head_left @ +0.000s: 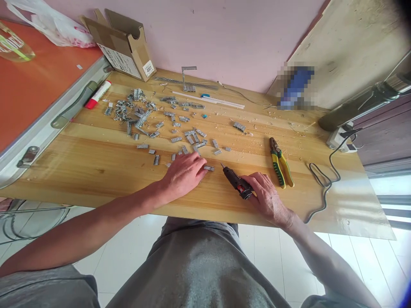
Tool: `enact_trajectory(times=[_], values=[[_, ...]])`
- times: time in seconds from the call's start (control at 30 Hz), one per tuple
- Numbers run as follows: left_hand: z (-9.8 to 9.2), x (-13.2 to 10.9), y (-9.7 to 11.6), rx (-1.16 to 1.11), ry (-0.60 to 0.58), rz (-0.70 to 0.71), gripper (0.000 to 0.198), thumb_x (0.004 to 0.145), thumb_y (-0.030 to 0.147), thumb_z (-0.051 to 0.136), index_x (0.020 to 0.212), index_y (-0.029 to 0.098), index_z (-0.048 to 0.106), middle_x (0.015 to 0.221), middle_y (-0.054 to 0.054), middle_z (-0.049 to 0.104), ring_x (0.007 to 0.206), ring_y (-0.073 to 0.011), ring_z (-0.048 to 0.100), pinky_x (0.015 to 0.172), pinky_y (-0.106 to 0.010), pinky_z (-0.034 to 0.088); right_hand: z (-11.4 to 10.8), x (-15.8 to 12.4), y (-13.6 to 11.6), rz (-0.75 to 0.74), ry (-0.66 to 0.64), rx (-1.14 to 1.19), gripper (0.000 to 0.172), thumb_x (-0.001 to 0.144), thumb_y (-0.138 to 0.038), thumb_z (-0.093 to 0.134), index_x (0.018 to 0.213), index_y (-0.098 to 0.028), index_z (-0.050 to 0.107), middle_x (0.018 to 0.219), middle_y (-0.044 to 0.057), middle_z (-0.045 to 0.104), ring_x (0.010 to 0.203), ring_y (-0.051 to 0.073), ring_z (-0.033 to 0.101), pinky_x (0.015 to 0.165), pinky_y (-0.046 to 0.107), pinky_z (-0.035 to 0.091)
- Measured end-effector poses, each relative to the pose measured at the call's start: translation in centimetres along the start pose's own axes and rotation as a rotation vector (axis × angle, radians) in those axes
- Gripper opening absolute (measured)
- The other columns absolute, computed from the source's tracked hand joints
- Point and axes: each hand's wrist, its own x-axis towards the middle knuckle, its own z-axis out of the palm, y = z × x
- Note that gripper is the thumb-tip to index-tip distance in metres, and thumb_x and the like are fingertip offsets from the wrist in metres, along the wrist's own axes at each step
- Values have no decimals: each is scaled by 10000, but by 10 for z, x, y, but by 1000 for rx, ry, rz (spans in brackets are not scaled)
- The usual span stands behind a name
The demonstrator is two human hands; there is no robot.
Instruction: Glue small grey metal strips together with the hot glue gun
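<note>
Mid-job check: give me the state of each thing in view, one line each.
Left hand: closed on a small metal piece
Right hand: closed around the glue gun
Glue gun: held, tip pointing forward-left; heat can't be told
Loose metal pieces: scattered, heaped toward the left
Pliers: lying flat, handles apart
Cardboard box: top open
Marker: on its side, capped
Black cable: slack, loosely curved

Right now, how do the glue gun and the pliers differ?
Hold: the glue gun is in the right hand; the pliers lie on the table, untouched.
Colour: the glue gun is mostly black with a bit of red; the pliers have yellow and green handles.
Shape: the glue gun narrows to one thin tip; the pliers have two handles, spread slightly.
Shared: both have their working ends toward the wall side.
</note>
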Motion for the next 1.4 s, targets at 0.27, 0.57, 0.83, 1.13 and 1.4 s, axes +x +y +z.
enact_trajectory(times=[0.27,0.57,0.83,1.13,1.4], values=[[10,24,-2,-126,74,6,141,1026,107,635,947,223,645,979,-45,739,875,-229,695,807,-363,496,-3,1,2,3,30,-38,342,1115,-251,551,1455,-228,572,1112,100,711,962,265,650,839,423,506],[7,14,-7,-150,124,-44,39,1012,199,717,1011,218,682,1030,-69,754,970,-260,717,893,-386,523,1,2,1,12,13,-23,365,1118,-247,545,1483,-245,563,1127,103,703,980,268,654,859,431,516],[14,16,-5,-102,84,-40,100,1063,213,657,1035,210,753,1029,-84,763,960,-264,721,904,-411,524,7,22,2,-34,-84,-107,459,1119,-227,517,1576,-275,518,1139,115,697,996,287,650,884,456,544],[14,16,-12,-158,83,-12,128,1059,192,668,1045,204,795,1010,-70,786,958,-260,734,903,-408,537,12,32,-5,-107,-125,-109,466,1119,-202,520,1585,-226,527,1143,127,700,1009,291,649,889,459,540],[15,17,-13,-199,92,-11,116,1047,190,680,1014,213,788,1000,-57,794,941,-244,730,910,-391,531,10,34,-9,-113,-131,-153,407,1118,-194,536,1523,-215,573,1091,114,697,956,274,637,864,443,521]])
